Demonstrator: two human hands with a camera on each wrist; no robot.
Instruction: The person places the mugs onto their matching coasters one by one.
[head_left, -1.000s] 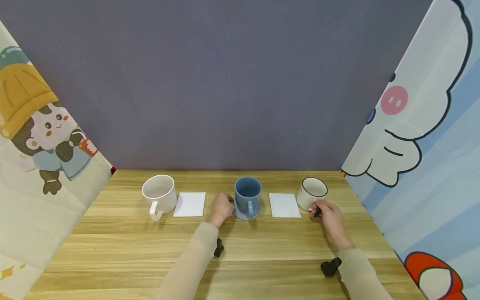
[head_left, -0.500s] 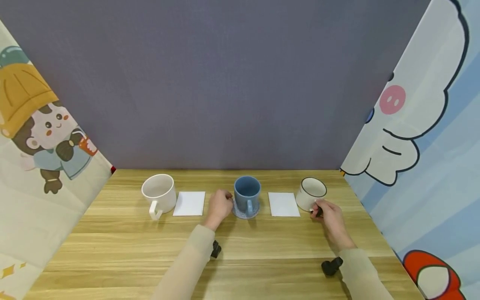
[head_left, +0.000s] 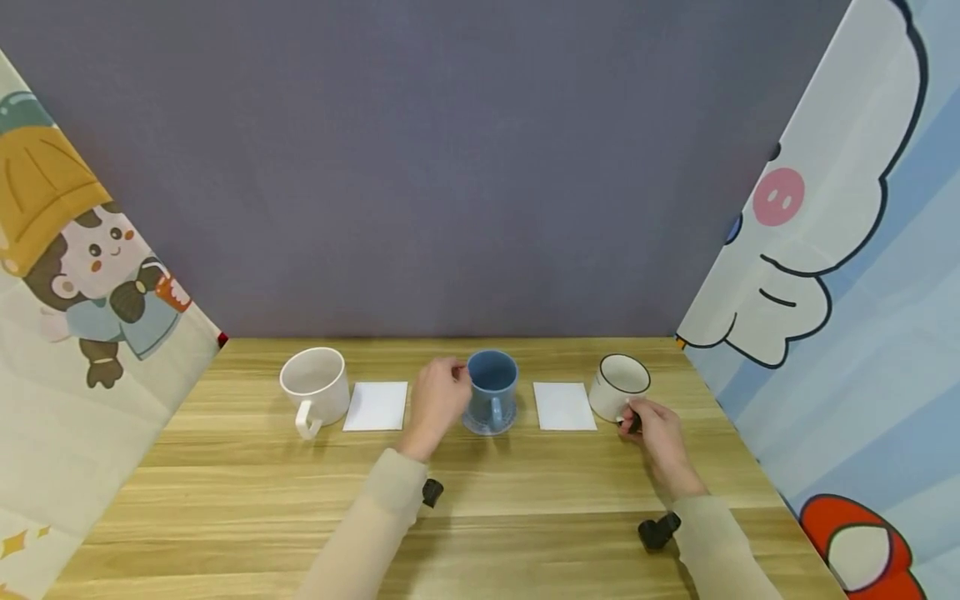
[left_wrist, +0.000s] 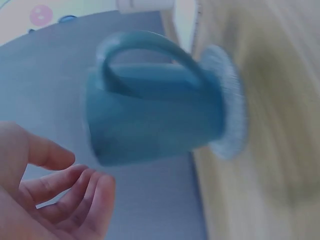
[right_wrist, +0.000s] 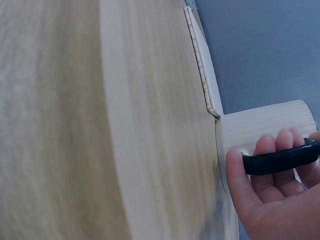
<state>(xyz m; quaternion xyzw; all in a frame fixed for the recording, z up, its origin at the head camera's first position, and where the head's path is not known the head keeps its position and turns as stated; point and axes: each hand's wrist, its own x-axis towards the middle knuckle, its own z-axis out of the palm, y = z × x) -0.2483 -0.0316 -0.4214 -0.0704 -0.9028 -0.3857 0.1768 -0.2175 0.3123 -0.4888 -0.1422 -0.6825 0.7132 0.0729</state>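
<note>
A blue mug (head_left: pixel 491 387) stands upright on a round pale-blue coaster (head_left: pixel 489 423) in the middle of the table. My left hand (head_left: pixel 437 396) is beside its rim on the left; the left wrist view shows the loosely bent fingers (left_wrist: pixel 102 200) apart from the mug with nothing in them. On the right, my right hand (head_left: pixel 660 437) grips the black handle (right_wrist: pixel 280 161) of a white mug with a dark rim (head_left: pixel 617 392). That mug stands upright on the table beside a square white coaster (head_left: pixel 564 407).
Another white mug (head_left: pixel 318 387) stands at the left, its handle towards me. Close to its right lies a second square white coaster (head_left: pixel 377 407). A grey upright panel (head_left: pixel 450 183) closes off the back of the wooden table (head_left: pixel 225 492).
My left hand has risen from beside the round coaster to the level of the blue mug's rim. The right hand keeps its grip on the handle, and the mugs have not moved.
</note>
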